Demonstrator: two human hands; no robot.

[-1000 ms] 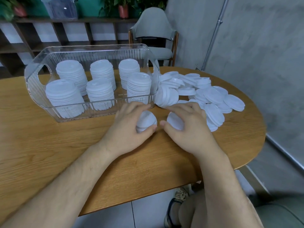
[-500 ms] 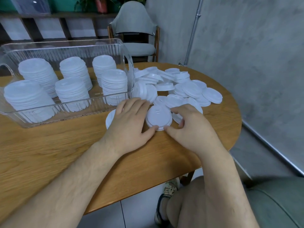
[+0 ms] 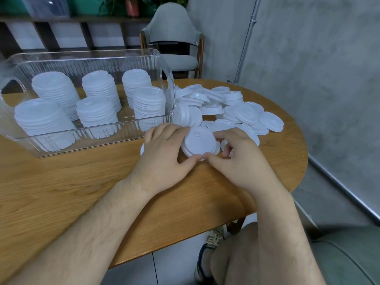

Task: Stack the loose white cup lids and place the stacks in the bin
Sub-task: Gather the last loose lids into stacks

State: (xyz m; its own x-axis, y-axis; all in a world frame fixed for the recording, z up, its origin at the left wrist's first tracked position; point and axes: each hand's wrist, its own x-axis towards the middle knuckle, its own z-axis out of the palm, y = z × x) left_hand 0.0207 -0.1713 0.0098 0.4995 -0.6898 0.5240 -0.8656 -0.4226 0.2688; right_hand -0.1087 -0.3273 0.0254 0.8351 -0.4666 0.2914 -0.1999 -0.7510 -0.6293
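Head view: a small stack of white plastic cup lids is seen lying flat on the oval wooden worktop, just in front of the right-hand end of the clear ribbed plastic bin.
Left hand: the small stack is held from one side, with the fingers laid round its far rim and the thumb set against its near rim.
Right hand: the other side is gripped, with the fingers curled over the rim and the thumb met close to the left thumb.
Bin contents: six tall stacks of lids are stood inside the bin, and several are visibly leaning.
Loose lids: a heap is spread just beyond the bin's right-hand end, with a few propped on edge against that end wall.
Stray lid: one white rim is shown partly under the left hand, near the bin's front wall.
Risk, alignment: the rims in the small stack appear offset, so lids could be sprung out if it is squeezed before being nested.
Risk, lifting: the bin's wall is high, so the small stack could be clipped on the rim and spilled.
Risk, neighbours: a leaning stack inside the bin could be toppled by a careless placement beside it.
Risk, sweeping: lids farthest from the bin could be pushed off the worktop's edge when more are gathered.
Risk, omission: the stray lid could be overlooked.
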